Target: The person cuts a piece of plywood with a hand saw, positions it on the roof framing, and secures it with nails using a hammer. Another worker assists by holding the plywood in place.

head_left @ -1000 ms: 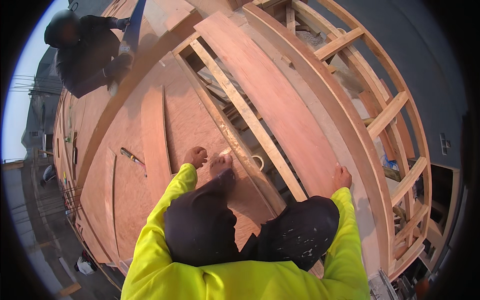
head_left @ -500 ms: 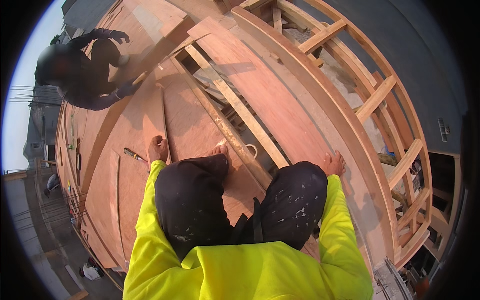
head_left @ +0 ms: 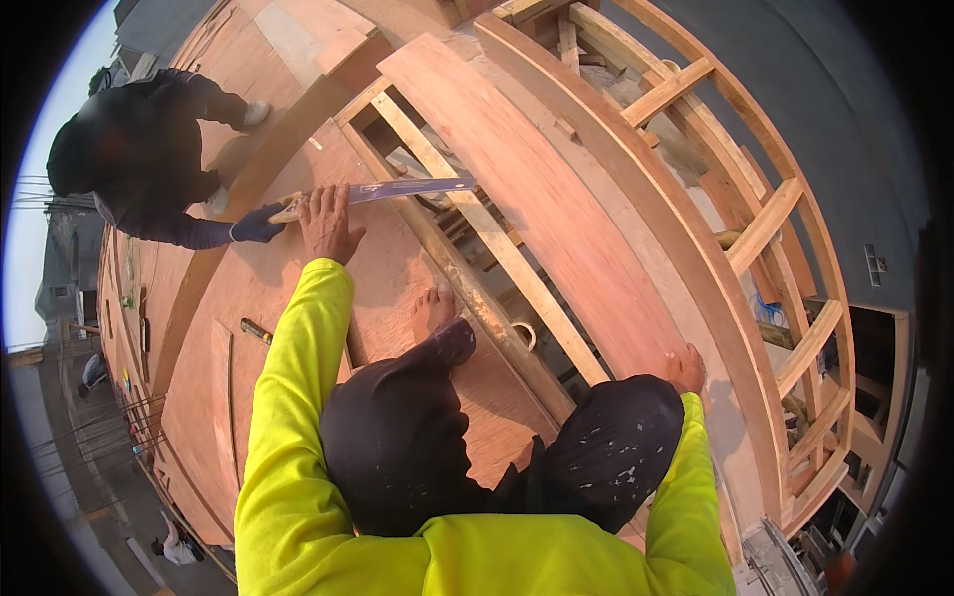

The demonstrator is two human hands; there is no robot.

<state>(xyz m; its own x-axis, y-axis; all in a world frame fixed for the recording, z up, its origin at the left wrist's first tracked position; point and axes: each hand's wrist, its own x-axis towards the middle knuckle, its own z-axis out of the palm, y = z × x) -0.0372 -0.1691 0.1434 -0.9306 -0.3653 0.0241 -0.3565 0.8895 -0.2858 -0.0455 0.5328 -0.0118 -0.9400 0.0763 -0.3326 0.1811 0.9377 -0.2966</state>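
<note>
My left hand (head_left: 329, 224) reaches forward with fingers stretched over the heel of a handsaw (head_left: 412, 188), touching it beside the handle. A co-worker's dark-gloved hand (head_left: 258, 224) holds the other end of the saw's wooden handle (head_left: 288, 211). The long blade points right, above the framing. At the right, my right hand (head_left: 685, 369) rests on the near end of a long plywood strip (head_left: 537, 189), its fingers apart, partly hidden by my knee. My bare foot (head_left: 431, 312) stands on the plywood sheet (head_left: 383, 268).
A slatted timber frame (head_left: 765, 228) curves along the right. Between plywood sheet and strip, an open gap is crossed by wooden battens (head_left: 497, 238). A dark-handled tool (head_left: 256, 330) lies left of my arm. The co-worker (head_left: 139, 149) crouches at the far left.
My left hand has moved forward from the plywood to the handsaw. The co-worker's gloved hand has brought the saw nearer, its blade now plainly in view. My right hand stays on the strip.
</note>
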